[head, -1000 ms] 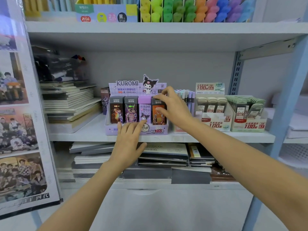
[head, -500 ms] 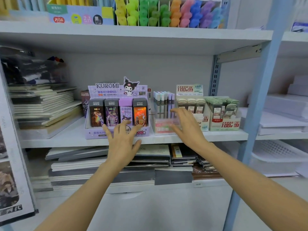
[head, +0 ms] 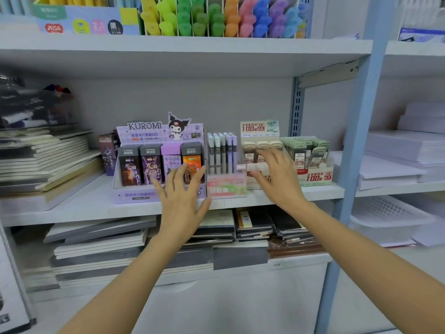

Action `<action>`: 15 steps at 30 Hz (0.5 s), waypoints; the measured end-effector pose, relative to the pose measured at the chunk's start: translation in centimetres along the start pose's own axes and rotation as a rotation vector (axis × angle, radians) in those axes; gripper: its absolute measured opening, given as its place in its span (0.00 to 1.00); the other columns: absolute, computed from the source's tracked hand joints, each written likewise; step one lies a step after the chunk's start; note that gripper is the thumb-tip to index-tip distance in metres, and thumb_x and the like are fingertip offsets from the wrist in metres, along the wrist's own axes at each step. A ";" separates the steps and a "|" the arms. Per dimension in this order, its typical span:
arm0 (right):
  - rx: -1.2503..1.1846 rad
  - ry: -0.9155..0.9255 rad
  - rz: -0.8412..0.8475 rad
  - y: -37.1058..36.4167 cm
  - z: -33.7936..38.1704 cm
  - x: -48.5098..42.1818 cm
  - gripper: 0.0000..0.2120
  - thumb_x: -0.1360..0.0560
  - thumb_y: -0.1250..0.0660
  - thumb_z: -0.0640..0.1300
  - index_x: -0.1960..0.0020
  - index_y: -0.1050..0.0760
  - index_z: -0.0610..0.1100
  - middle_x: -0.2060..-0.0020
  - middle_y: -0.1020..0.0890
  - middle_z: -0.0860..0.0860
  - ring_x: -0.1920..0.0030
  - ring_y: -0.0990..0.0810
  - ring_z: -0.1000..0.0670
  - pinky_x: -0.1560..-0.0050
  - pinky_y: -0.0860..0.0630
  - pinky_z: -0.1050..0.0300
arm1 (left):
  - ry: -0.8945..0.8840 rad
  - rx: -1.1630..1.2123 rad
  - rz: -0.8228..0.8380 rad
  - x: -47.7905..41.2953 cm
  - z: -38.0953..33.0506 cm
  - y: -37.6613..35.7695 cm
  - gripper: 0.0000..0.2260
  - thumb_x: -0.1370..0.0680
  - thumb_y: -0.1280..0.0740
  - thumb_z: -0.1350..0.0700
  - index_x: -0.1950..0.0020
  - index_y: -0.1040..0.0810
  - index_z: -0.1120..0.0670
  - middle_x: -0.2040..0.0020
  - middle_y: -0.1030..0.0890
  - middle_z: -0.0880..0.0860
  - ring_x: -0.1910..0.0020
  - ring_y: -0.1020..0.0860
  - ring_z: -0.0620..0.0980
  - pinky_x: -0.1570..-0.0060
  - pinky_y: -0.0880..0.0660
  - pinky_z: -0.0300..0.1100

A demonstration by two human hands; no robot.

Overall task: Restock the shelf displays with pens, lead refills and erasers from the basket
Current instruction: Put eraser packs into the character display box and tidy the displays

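Note:
On the middle shelf [head: 79, 208] stands a purple Kuromi display box [head: 144, 165] with several lead refill cases. To its right are a pink pen stand [head: 225, 165], a white refill box [head: 260, 138] and a green-topped refill box [head: 310, 162]. My left hand [head: 180, 198] is spread with straight fingers in front of the Kuromi box's right end. Fingers spread, my right hand [head: 277, 179] hovers before the white refill box and holds nothing. No basket is in view.
Notebooks are stacked at the shelf's left [head: 45, 160] and on the shelf below [head: 101, 244]. Coloured highlighters [head: 216, 18] fill the top shelf. A blue upright post [head: 358, 141] divides off the right bay with white paper stacks [head: 404, 153] and a white tray [head: 390, 218].
My right hand left the top of the Kuromi box and moved right, in front of the white refill box. The view turned right. My left hand stays by the Kuromi box.

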State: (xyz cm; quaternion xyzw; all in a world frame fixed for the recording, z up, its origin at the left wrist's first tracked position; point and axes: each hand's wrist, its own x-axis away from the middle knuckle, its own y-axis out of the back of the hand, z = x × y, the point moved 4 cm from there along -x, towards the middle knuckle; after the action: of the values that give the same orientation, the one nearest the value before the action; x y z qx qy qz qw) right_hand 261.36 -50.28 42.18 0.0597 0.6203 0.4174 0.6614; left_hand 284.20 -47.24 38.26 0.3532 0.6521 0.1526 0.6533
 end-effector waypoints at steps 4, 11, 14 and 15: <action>0.023 0.009 0.102 -0.3 -1.4 0.2 0.19 0.23 0.33 0.51 0.34 0.28 0.47 0.47 0.24 0.54 0.37 0.29 0.49 0.28 0.44 0.49 | 0.079 -0.003 -0.002 -0.5 -1.3 -0.8 0.34 0.21 0.39 0.43 0.20 0.53 0.46 0.22 0.46 0.58 0.24 0.44 0.57 0.30 0.64 0.67; -0.107 0.067 0.022 0.0 -1.1 1.0 0.15 0.26 0.29 0.43 0.41 0.25 0.46 0.53 0.26 0.54 0.44 0.28 0.49 0.37 0.36 0.52 | 0.129 -0.014 -0.028 -0.9 -1.6 -1.4 0.34 0.21 0.37 0.44 0.20 0.49 0.47 0.23 0.44 0.58 0.25 0.41 0.58 0.29 0.59 0.67; -0.148 0.092 0.063 0.1 -1.2 1.0 0.17 0.25 0.30 0.43 0.36 0.26 0.46 0.46 0.24 0.52 0.40 0.29 0.50 0.36 0.36 0.57 | 0.146 -0.023 -0.034 -1.0 -1.6 -1.5 0.34 0.22 0.35 0.45 0.20 0.48 0.49 0.23 0.43 0.59 0.25 0.40 0.59 0.29 0.58 0.69; -0.169 0.088 0.048 0.5 -1.6 0.9 0.19 0.24 0.31 0.44 0.34 0.28 0.46 0.42 0.25 0.51 0.37 0.30 0.51 0.36 0.38 0.59 | 0.147 -0.020 -0.040 -1.0 -1.7 -1.5 0.35 0.22 0.35 0.46 0.20 0.48 0.50 0.23 0.43 0.60 0.25 0.41 0.59 0.30 0.59 0.70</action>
State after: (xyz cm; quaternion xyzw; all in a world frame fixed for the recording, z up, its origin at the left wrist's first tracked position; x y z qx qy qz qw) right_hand 259.68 -50.11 41.45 0.0003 0.6097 0.4862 0.6260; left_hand 282.08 -48.55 38.16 0.3213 0.7038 0.1712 0.6100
